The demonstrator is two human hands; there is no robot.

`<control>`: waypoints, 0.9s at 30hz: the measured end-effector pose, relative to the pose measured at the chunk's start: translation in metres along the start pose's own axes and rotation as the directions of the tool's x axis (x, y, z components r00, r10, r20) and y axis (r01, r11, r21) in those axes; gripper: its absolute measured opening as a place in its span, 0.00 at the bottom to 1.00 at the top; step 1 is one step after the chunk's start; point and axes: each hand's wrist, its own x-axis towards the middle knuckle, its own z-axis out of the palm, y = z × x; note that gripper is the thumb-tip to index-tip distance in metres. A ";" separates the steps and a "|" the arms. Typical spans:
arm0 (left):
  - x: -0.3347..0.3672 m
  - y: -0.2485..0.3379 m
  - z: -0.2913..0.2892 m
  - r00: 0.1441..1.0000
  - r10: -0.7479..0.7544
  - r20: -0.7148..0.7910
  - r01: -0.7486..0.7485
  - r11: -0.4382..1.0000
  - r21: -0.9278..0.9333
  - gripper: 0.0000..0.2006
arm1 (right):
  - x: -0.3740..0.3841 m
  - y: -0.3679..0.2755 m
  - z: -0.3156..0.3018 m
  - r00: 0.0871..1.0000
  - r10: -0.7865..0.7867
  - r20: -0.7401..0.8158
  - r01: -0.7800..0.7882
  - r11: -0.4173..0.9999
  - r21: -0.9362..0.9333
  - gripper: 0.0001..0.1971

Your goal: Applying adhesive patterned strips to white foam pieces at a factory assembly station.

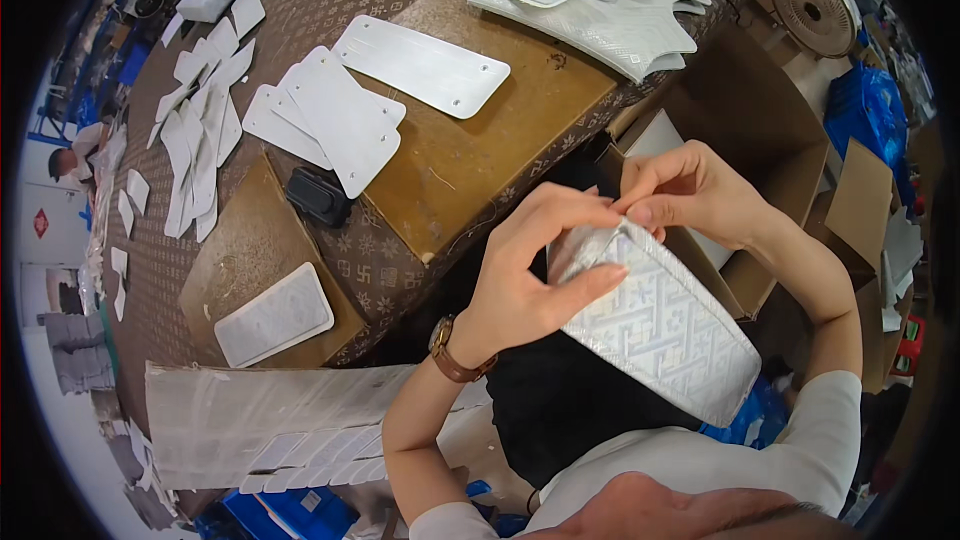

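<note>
Both hands hold a white embossed panel (668,325) with rounded corners, patterned with a woven geometric relief, tilted over my lap. My left hand (535,265) grips its upper left edge, thumb on the front face. My right hand (690,190) pinches the top corner between thumb and fingertips. A brown watch (447,350) sits on my left wrist.
A patterned brown table (380,270) carries brown boards, several flat white panels (420,65), a stack of embossed pieces (600,20) at the back and a small black device (318,196). An open cardboard box (760,140) stands to the right. White strips (270,420) lie at the table's near edge.
</note>
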 end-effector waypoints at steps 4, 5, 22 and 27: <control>-0.010 0.004 -0.004 0.999 0.043 -0.011 -0.043 0.999 0.000 0.19 | 0.006 -0.005 0.009 0.997 0.017 0.070 -0.013 0.998 -0.058 0.05; -0.011 0.004 -0.004 0.999 0.046 -0.025 -0.046 0.999 0.005 0.19 | 0.007 -0.005 0.010 0.998 0.008 0.067 -0.004 0.998 -0.055 0.05; -0.009 0.007 -0.003 0.990 0.135 -0.045 -0.128 0.983 0.131 0.18 | 0.013 -0.021 0.011 0.978 0.040 0.207 -0.005 0.986 -0.169 0.03; -0.016 0.011 -0.001 0.987 0.125 -0.106 -0.104 0.978 0.178 0.16 | 0.012 -0.019 0.014 0.973 0.083 0.216 -0.044 0.983 -0.179 0.03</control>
